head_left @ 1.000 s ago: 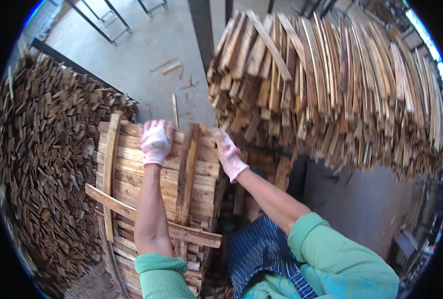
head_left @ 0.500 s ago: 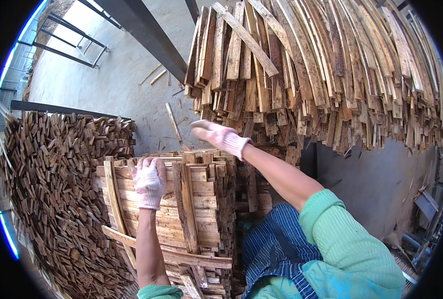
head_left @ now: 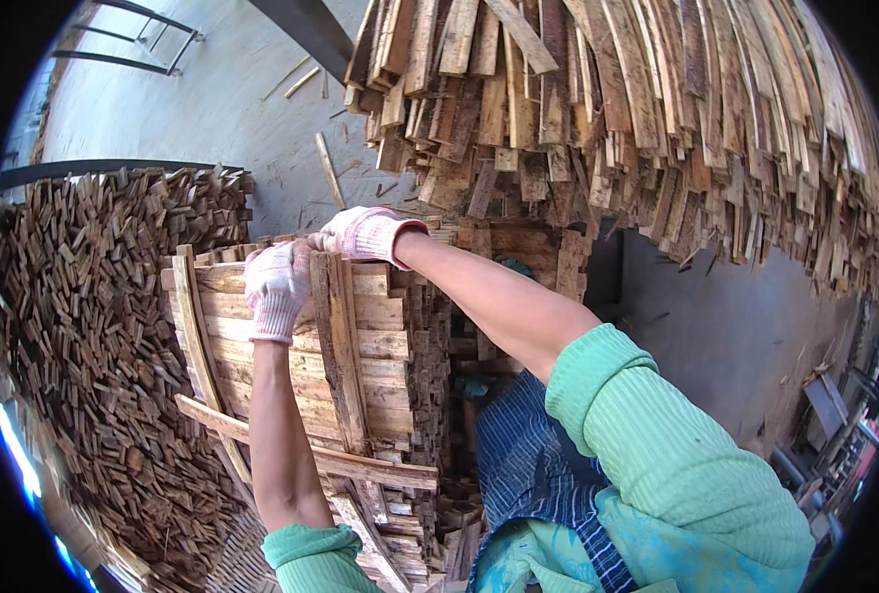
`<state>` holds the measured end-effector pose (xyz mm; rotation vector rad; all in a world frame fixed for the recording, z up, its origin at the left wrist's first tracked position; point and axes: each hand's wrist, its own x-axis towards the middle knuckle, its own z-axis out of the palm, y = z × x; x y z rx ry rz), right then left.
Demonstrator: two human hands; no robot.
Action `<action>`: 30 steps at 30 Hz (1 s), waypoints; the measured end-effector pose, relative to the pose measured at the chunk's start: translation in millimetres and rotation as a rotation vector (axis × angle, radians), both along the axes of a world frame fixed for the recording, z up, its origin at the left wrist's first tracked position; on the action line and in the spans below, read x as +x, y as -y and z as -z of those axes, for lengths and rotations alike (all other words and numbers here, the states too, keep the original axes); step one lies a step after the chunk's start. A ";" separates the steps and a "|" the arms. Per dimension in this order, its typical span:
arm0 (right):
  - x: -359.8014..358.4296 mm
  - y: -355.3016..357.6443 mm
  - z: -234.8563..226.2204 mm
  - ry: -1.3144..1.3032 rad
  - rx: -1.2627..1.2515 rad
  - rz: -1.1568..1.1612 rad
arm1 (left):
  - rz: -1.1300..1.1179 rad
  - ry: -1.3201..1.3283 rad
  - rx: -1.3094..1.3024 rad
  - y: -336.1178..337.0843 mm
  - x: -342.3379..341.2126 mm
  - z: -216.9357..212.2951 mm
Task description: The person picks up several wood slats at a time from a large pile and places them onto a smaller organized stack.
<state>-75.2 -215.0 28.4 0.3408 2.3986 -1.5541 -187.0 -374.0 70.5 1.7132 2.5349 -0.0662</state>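
Observation:
Both my hands wear white-and-pink knitted gloves at the far end of a neat stack of wooden slats [head_left: 385, 341]. My left hand [head_left: 278, 285] rests on that end with its fingers curled over; whatever they grip is hidden. Close beside it on the right, my right hand [head_left: 365, 235] reaches across the far edge, its fingers bent and bunched together. What they close on cannot be made out. Just below the hands, an upright slat [head_left: 339, 346] lies across the rows, with another crosswise slat [head_left: 200, 331] to the left. A long thin strip [head_left: 360, 466] crosses nearer to me.
A large heap of short wood pieces [head_left: 93, 366] fills the left side. Long rough boards [head_left: 647, 89] are piled at the far right, their ends overhanging. A dark metal beam [head_left: 306, 35] and loose sticks [head_left: 330, 170] are beyond the stack. Machinery parts [head_left: 830, 420] stand far right.
My right hand has come down and left from above the stack to beside my left hand. The left fingers look more curled. The view has shifted, moving the scene up in the picture.

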 end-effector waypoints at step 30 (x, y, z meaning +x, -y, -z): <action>178.3 -15.8 -11.2 -0.074 0.017 0.754 | 0.017 0.097 -0.062 2.4 -8.4 13.4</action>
